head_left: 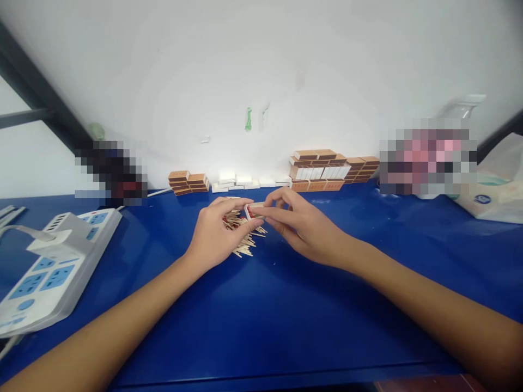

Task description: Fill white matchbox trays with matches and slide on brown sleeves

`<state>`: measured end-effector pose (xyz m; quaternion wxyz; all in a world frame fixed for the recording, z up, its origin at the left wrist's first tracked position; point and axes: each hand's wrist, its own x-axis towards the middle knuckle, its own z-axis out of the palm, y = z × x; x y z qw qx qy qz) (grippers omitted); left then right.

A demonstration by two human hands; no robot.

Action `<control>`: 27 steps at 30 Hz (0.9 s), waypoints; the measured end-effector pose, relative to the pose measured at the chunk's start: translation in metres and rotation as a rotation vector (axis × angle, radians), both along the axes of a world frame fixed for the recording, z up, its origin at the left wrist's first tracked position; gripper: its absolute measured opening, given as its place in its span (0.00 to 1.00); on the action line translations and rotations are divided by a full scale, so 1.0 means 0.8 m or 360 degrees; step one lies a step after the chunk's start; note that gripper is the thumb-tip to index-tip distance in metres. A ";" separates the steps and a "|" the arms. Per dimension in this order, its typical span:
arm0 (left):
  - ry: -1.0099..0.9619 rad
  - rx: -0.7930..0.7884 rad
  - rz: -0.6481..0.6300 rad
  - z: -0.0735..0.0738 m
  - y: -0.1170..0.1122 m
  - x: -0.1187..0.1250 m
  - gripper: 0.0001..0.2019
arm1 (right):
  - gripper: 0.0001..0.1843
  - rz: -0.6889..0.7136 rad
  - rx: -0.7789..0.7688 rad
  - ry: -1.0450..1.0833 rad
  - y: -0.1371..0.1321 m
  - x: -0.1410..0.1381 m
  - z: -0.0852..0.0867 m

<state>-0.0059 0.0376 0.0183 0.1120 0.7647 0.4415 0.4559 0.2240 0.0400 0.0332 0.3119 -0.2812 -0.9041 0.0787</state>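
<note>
A small white matchbox tray is held above the table between my two hands, with red-tipped matches inside it. My left hand grips the tray's left end between thumb and fingers. The fingers and thumb of my right hand are closed at its right end, partly covering the matches in it. Under the tray and beside my left hand lies a loose pile of matches, some hidden by that hand.
Along the wall stand brown matchboxes, white trays and a larger matchbox stack. A power strip with a plugged-in adapter lies left on the blue table. A tissue pack sits at right.
</note>
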 end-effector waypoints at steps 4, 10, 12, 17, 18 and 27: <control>0.0009 -0.0017 0.0018 0.000 0.000 -0.001 0.16 | 0.22 -0.0049 0.0046 0.0054 0.000 -0.001 -0.002; -0.0097 0.0101 0.0363 0.003 0.006 -0.005 0.15 | 0.08 -0.0318 -0.0063 0.0242 -0.001 -0.014 -0.019; -0.0125 0.0131 0.0421 0.003 0.009 -0.007 0.16 | 0.06 -0.0425 -0.0156 0.0195 -0.003 -0.023 -0.027; -0.0070 0.0085 0.0409 -0.002 0.012 -0.008 0.17 | 0.08 -0.0615 -0.0197 -0.0124 0.007 -0.040 -0.039; -0.0053 0.0084 0.0406 -0.004 0.012 -0.008 0.18 | 0.09 -0.0623 -0.0190 -0.0201 0.010 -0.042 -0.040; -0.0010 0.0095 0.0408 -0.001 0.008 -0.005 0.17 | 0.08 -0.0640 -0.0149 -0.0493 0.012 -0.042 -0.030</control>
